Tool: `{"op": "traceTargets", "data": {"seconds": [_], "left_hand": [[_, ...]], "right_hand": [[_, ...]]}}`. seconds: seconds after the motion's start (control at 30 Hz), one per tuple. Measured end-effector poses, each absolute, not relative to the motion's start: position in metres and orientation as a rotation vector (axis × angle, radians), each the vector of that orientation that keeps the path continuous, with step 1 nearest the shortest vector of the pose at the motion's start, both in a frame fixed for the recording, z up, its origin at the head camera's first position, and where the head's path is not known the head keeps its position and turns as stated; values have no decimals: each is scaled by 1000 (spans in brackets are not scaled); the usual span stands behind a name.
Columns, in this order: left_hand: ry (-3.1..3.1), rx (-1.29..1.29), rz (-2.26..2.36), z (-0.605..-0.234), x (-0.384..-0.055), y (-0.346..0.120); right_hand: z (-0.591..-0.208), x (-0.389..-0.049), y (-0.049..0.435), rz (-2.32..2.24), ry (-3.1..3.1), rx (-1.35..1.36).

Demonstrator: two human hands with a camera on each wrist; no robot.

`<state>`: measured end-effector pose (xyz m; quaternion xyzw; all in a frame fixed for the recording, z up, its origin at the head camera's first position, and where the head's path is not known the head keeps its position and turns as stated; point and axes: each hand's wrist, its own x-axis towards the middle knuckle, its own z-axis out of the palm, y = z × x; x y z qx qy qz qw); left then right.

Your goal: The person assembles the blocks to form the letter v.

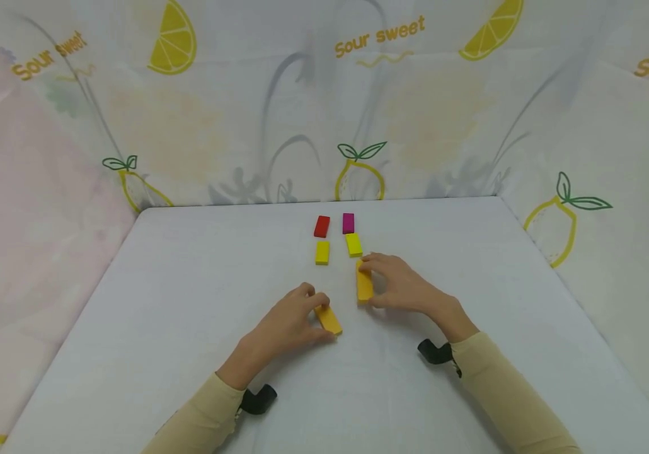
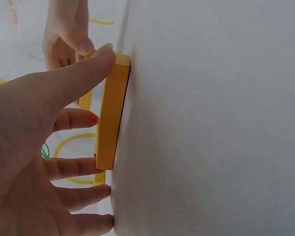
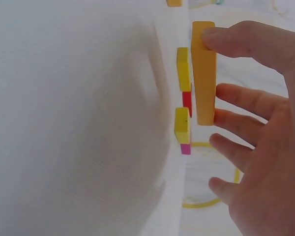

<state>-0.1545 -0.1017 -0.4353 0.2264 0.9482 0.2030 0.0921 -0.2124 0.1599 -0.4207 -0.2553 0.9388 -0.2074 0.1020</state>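
In the head view, my left hand [image 1: 285,323] pinches a long orange block [image 1: 328,320] by its ends, low at the white table. The left wrist view shows the thumb on the near end of this block [image 2: 113,113] and fingertips at its far end. My right hand [image 1: 401,285] holds a second orange block [image 1: 365,285] lengthwise between thumb and fingers. In the right wrist view a gap shows between that block [image 3: 205,86] and the tabletop. A small yellow block [image 1: 354,244] lies just beyond it. Another yellow block [image 1: 322,253] lies to the left.
Behind the yellow blocks lie a red block [image 1: 321,226] on the left and a magenta block [image 1: 348,223] on the right. The white table [image 1: 188,265] ends at a back edge against a lemon-printed cloth [image 1: 217,126]. Cloth hangs at both sides too.
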Motion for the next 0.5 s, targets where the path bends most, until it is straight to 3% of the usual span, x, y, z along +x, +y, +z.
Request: {"op": "traceTargets", "data": {"seconds": [0.5], "left_hand": [[2818,669,612,-433,-154,-101]], "right_hand": [[-421,-192,161,-603,2904,-788]]}}
